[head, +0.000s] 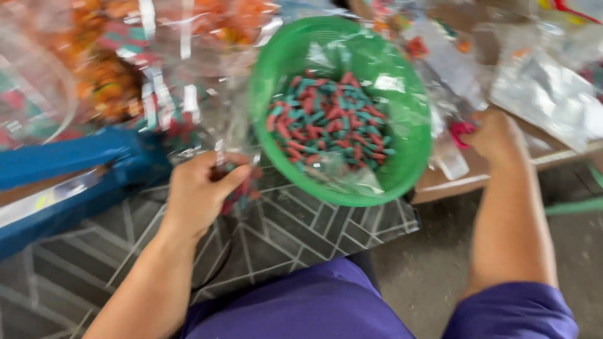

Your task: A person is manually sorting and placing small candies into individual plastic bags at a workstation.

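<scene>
1. Underneath, I see the dark desk (301, 232) with a pale line pattern carrying everything near the left hand; a brown board (465, 176) lies to its right.
2. A blue bar-shaped tool (69, 166) sits at the left edge, just beside the left wrist.
3. The green basket (414, 157) stands at centre, tilted toward me, lined with clear film and filled with small red and teal pieces (330, 119).
4. Clear bags (546, 88) lie piled at the right and along the top; the view is blurred there.
5. My left hand (198, 194) is just left of the basket, fingers (229, 182) closed around a small clear packet (242, 185) of the same red and teal pieces.
6. My right hand (496, 138) rests on the board right of the basket, fingers curled beside a small pink item (461, 130); I cannot tell whether they grip it.
</scene>
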